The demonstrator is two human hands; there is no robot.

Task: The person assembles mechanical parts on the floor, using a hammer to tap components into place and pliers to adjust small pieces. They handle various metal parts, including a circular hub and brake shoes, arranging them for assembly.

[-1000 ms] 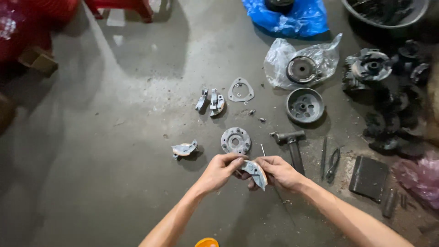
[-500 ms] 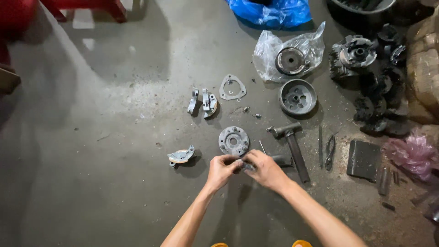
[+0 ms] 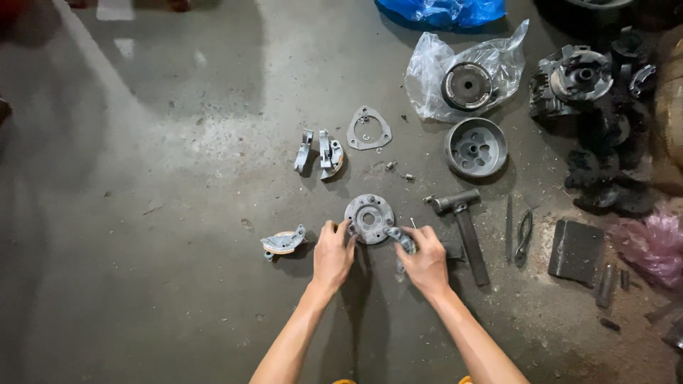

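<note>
The left hand (image 3: pixel 332 257) rests on the concrete floor (image 3: pixel 163 213) with fingers loosely curled, fingertips touching the left edge of a round grey metal plate (image 3: pixel 369 217) lying flat there. The right hand (image 3: pixel 427 259) is closed around a small curved grey metal piece (image 3: pixel 400 237), held just beside the plate's lower right rim; whether piece and plate touch is hard to tell. A hammer (image 3: pixel 464 227) lies near the right hand.
</note>
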